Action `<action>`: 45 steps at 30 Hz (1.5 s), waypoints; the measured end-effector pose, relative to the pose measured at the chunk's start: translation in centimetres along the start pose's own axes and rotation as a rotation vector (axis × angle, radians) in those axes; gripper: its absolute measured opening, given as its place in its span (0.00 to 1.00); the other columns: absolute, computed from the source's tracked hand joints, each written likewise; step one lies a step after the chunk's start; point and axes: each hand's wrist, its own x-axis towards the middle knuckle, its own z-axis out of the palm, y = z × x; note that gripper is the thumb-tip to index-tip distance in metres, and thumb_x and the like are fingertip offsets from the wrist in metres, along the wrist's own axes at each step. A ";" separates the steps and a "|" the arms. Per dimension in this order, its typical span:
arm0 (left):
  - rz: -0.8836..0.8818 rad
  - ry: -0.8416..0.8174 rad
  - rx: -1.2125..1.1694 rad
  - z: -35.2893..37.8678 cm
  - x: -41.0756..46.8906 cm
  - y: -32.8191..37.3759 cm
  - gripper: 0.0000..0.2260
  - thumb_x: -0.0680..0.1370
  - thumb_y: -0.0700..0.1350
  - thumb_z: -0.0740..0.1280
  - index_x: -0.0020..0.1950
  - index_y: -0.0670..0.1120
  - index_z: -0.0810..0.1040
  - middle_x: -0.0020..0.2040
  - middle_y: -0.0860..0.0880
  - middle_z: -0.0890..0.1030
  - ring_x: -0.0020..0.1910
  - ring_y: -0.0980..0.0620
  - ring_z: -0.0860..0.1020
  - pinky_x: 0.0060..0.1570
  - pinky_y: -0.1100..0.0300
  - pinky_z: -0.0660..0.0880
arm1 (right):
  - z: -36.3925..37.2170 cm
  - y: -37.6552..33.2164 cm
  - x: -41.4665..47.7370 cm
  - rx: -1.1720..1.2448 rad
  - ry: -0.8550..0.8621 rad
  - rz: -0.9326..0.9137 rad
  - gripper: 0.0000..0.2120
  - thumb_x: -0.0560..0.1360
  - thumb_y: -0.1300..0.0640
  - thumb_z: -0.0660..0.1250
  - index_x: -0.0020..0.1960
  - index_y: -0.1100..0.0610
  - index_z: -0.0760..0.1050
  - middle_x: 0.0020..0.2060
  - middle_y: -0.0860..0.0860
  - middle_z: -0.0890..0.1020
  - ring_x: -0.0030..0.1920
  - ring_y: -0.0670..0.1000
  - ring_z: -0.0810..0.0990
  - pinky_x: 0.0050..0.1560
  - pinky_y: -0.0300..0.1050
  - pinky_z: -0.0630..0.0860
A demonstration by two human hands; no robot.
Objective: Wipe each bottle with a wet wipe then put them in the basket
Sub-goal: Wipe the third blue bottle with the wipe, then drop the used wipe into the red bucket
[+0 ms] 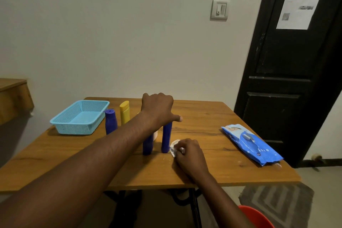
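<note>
Your right hand [188,155] pinched the crumpled wet wipe [174,147] just right of the upright blue bottle [166,139], at its base; your left hand [159,109] covered its top (whether gripping, I cannot tell), nearer the basket [77,129].

White container [155,134] half-hidden behind left forearm [118,144]
</note>
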 end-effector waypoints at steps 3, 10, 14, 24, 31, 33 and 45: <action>0.033 0.057 -0.003 -0.2 -0.7 0.4 0.24 0.73 0.70 0.65 0.52 0.50 0.80 0.48 0.52 0.82 0.49 0.50 0.78 0.55 0.49 0.70 | -0.7 -0.7 -0.5 -0.154 -0.049 -0.052 0.09 0.79 0.53 0.68 0.59 0.50 0.81 0.58 0.48 0.82 0.58 0.47 0.77 0.62 0.47 0.76; 0.100 0.161 -0.104 -0.5 -3.7 1.5 0.16 0.78 0.62 0.64 0.54 0.52 0.82 0.48 0.54 0.83 0.48 0.52 0.79 0.52 0.52 0.73 | 0.3 -3.4 -3.8 -0.336 -0.123 -0.222 0.12 0.79 0.53 0.65 0.62 0.51 0.78 0.58 0.49 0.79 0.59 0.51 0.74 0.61 0.50 0.72; 0.095 0.131 -0.233 -0.9 -6.1 1.6 0.14 0.78 0.61 0.65 0.56 0.54 0.82 0.52 0.55 0.82 0.51 0.53 0.79 0.53 0.53 0.75 | 1.6 -4.7 -5.4 -0.087 -0.061 -0.257 0.07 0.78 0.55 0.64 0.49 0.52 0.81 0.48 0.48 0.83 0.50 0.47 0.80 0.49 0.44 0.75; -0.051 -0.146 -0.779 1.0 -11.5 1.7 0.19 0.82 0.43 0.61 0.74 0.49 0.71 0.67 0.48 0.76 0.62 0.52 0.76 0.56 0.61 0.72 | -4.1 -4.2 -6.8 0.697 0.121 0.073 0.11 0.79 0.64 0.69 0.48 0.50 0.85 0.43 0.47 0.88 0.46 0.47 0.86 0.53 0.54 0.83; -0.022 -0.139 -0.994 2.2 -13.9 5.0 0.10 0.78 0.49 0.70 0.59 0.53 0.82 0.51 0.57 0.84 0.51 0.62 0.80 0.51 0.62 0.78 | -7.0 -2.4 -9.9 0.727 0.161 0.060 0.08 0.76 0.63 0.73 0.52 0.53 0.85 0.45 0.48 0.88 0.48 0.48 0.86 0.51 0.51 0.84; -0.005 -0.140 -1.043 2.5 -14.4 6.5 0.06 0.78 0.50 0.71 0.54 0.54 0.83 0.47 0.58 0.85 0.50 0.63 0.81 0.52 0.60 0.79 | -8.0 -1.1 -10.9 0.713 0.191 0.066 0.10 0.75 0.63 0.74 0.53 0.52 0.84 0.47 0.48 0.87 0.49 0.49 0.86 0.49 0.50 0.84; 0.082 -0.295 -1.367 9.7 -17.0 19.9 0.05 0.75 0.44 0.75 0.50 0.47 0.84 0.44 0.51 0.87 0.43 0.55 0.85 0.49 0.53 0.82 | -11.8 12.5 -17.4 0.525 0.296 0.173 0.10 0.73 0.64 0.77 0.51 0.54 0.86 0.45 0.49 0.88 0.44 0.52 0.87 0.48 0.53 0.83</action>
